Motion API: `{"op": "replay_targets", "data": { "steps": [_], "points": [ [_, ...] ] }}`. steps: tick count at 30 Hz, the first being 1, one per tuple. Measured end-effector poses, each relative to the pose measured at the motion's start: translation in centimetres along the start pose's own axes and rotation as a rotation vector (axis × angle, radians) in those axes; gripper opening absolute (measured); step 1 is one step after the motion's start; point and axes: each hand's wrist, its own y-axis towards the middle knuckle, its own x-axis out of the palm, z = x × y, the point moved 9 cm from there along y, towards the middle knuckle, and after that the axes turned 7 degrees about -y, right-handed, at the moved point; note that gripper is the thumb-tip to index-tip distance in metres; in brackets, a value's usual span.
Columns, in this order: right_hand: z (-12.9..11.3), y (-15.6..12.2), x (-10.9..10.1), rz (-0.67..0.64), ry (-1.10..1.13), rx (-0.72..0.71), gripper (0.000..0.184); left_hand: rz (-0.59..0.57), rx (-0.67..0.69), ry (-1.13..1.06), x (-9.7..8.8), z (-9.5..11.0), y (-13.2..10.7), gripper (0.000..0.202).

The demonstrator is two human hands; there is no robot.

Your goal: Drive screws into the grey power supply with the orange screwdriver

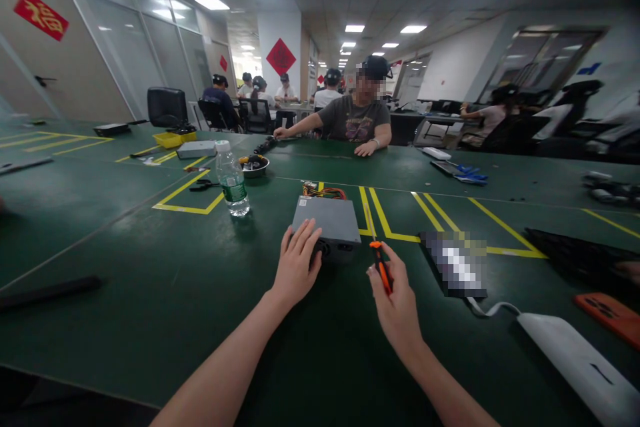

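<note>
A grey computer power supply [333,217] rests on the green table in front of me, its power socket side toward me and its coloured wires at the far side. My left hand [297,260] grips its near left corner, fingers stretched over the top and thumb against the near side. To the right of the box, my right hand [397,300] is closed around the orange and black handle of a screwdriver [383,270]. Its thin shaft points away from me, over the yellow tape, apart from the power supply.
A water bottle [233,180] stands left of the power supply, near a metal bowl [255,165]. On the right lie a blurred-out phone-like device [453,265], a white power bank-like block [575,360] with a cable and an orange phone [610,317]. A person [355,113] sits opposite.
</note>
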Motion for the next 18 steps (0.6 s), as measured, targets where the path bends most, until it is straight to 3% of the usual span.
{"op": "replay_targets", "data": {
  "steps": [5, 14, 18],
  "points": [
    [-3.4, -0.9, 0.6, -0.136, -0.123, -0.246, 0.025, -0.042, 0.008, 0.017, 0.4, 0.3, 0.1, 0.037],
    [-5.3, -2.1, 0.8, -0.132, -0.193, -0.459, 0.031, -0.084, -0.022, 0.035, 0.2, 0.4, 0.7, 0.036],
    [-6.6, -3.0, 0.1, -0.067, -0.242, -0.623, 0.024, -0.116, -0.053, 0.019, 0.4, 0.8, 1.8, 0.028]
  ]
}}
